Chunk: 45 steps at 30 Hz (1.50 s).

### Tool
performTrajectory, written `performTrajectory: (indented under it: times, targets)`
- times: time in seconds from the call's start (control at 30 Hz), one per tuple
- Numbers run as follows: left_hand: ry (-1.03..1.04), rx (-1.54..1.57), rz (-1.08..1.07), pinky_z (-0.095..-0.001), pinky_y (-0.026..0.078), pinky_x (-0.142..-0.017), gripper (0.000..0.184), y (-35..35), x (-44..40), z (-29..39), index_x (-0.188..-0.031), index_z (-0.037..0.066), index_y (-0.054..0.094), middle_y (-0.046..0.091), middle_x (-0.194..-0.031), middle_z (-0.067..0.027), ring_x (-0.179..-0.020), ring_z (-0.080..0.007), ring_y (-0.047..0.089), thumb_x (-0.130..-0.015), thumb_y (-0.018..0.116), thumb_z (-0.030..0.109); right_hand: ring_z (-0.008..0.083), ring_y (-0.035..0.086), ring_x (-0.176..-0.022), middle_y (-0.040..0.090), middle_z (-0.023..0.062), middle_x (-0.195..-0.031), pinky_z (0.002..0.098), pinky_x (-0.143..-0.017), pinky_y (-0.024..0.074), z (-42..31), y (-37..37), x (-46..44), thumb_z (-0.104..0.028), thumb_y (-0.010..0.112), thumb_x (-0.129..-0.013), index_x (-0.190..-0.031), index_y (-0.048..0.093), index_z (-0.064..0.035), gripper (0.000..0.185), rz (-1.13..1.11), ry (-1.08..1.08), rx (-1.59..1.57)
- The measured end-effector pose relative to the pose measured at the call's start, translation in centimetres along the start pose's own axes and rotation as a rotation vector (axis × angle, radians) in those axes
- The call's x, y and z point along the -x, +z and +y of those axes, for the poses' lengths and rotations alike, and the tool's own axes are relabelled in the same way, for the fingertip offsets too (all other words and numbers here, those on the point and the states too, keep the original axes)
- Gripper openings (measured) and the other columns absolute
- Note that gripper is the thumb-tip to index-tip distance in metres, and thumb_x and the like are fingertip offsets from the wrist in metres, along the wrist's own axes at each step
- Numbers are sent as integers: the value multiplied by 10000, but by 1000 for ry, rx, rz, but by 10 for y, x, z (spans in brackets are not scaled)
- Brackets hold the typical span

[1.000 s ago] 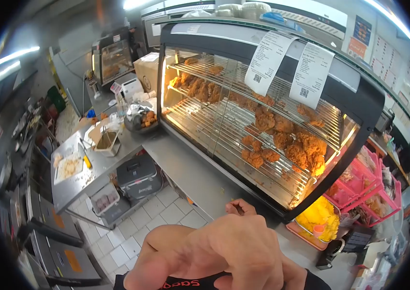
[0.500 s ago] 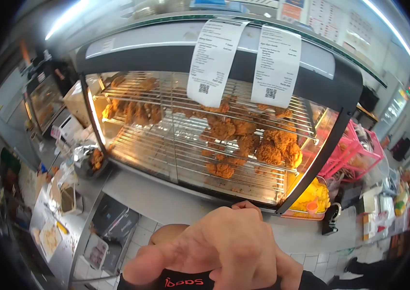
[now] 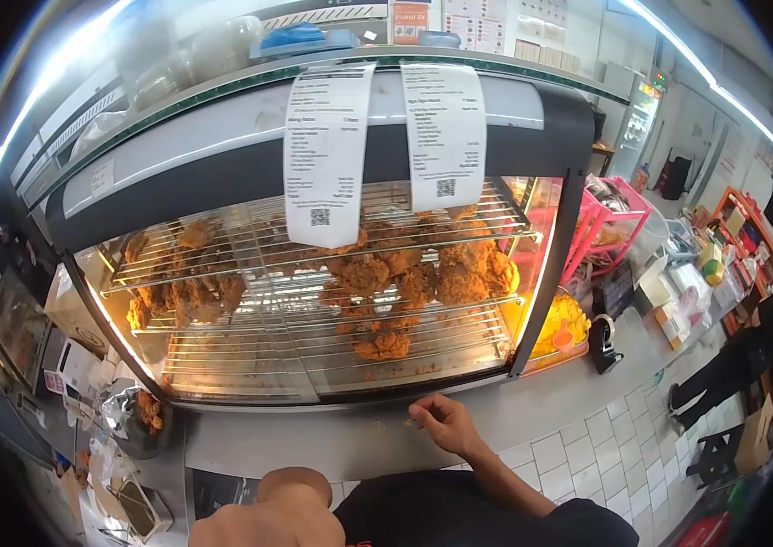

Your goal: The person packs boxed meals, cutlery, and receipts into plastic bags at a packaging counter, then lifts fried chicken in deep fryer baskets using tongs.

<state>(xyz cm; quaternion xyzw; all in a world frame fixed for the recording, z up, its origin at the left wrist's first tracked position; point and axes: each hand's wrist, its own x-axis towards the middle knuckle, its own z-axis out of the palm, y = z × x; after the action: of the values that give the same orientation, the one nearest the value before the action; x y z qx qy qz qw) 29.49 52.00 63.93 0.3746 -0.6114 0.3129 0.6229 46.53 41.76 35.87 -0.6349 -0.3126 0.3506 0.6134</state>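
My right hand [image 3: 441, 424] is over the front edge of the metal counter, just below the glass case; its fingers are curled in, and nothing shows between them. Low in the view, close to the camera, is my left hand [image 3: 263, 524], its fingers hidden by the angle and the frame edge. The heated display case [image 3: 314, 392] holds fried chicken [image 3: 473, 273] on wire racks. Two printed receipts [image 3: 324, 155] [image 3: 446, 137] hang down over its front from the top.
Right of the case are a tray of yellow food [image 3: 561, 326], a black tape dispenser [image 3: 603, 345] and pink baskets [image 3: 601, 228]. A foil-lined bowl [image 3: 136, 415] and a metal container [image 3: 142, 509] are at left. A person [image 3: 733, 360] in dark clothes is at far right.
The view has swung right, so the case and receipts sit further left. My hands, close together before, are now apart, the right one at the counter edge and the left one lower.
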Motion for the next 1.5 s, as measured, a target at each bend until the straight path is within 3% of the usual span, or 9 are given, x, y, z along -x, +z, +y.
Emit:
performTrajectory:
  times: [0.2, 0.3, 0.4, 0.53, 0.9, 1.2, 1.4, 1.47, 1.5]
  targets:
    - [55, -62, -8, -489, 522, -856, 333, -1, 9, 34, -697, 43, 563, 480, -515, -37, -430, -137, 472, -923, 604, 284, 67, 599, -755, 657, 13, -807, 237, -695, 485, -7, 38, -6, -265, 649, -911, -967, 649, -24, 247, -51, -22, 83]
    - [-67, -74, 86, -650, 463, -835, 377, -3, 11, 43, -722, 48, 564, 482, -517, -35, -442, -137, 482, -915, 623, 367, 70, 601, -756, 662, 18, -812, 239, -695, 486, -11, 54, -9, -272, 651, -909, -968, 653, -28, 251, -78, -8, 120]
    - [-141, -78, 262, -663, 462, -832, 368, -3, 11, 51, -745, 57, 562, 472, -520, -18, -455, -124, 500, -913, 623, 378, 76, 605, -753, 667, 24, -815, 242, -692, 488, -10, 65, -10, -269, 652, -907, -974, 655, -30, 248, -78, -18, 141]
    - [-299, 162, 299, -581, 505, -846, 376, -14, 22, 50, -843, 56, 564, 512, -573, -3, -494, -124, 541, -888, 647, 421, 84, 611, -745, 671, 30, -814, 249, -691, 493, -16, 73, -9, -261, 650, -905, -984, 656, -30, 244, -59, -10, 161]
    - [-237, 405, 351, -316, 476, -683, 648, -19, 22, 27, -1088, 43, 453, 582, -750, -75, -660, -153, 579, -796, 691, 570, 94, 629, -766, 682, 38, -825, 260, -700, 497, -17, 69, -3, -289, 654, -902, -990, 660, -37, 267, 38, 10, 194]
    - [-296, 364, 318, -311, 478, -704, 663, -26, 10, 32, -1102, 65, 416, 556, -812, -75, -722, -156, 570, -806, 653, 608, 76, 619, -745, 672, 28, -801, 247, -685, 491, -12, 64, -6, -267, 654, -904, -950, 651, -26, 245, 71, 12, 124]
    - [-34, 383, 186, -340, 494, -746, 597, -28, 29, 22, -1116, 47, 465, 591, -917, -112, -797, -176, 597, -849, 635, 554, 67, 602, -730, 663, 19, -784, 241, -679, 486, -18, 55, -12, -244, 661, -902, -938, 648, -25, 222, 81, -56, 169]
    - [-250, 157, 470, -506, 476, -820, 526, -20, 35, 46, -995, 52, 486, 587, -776, -95, -638, -244, 614, -902, 535, 568, 64, 597, -727, 660, 17, -777, 238, -677, 484, -15, 52, -15, -239, 663, -901, -937, 648, -25, 217, 89, -70, 157]
    - [-249, 159, 464, -506, 476, -820, 526, -20, 42, 48, -995, 52, 486, 587, -776, -95, -638, -244, 614, -902, 535, 568, 62, 594, -726, 657, 15, -773, 237, -669, 482, -14, 51, -16, -237, 663, -901, -938, 648, -25, 216, 99, -105, 138]
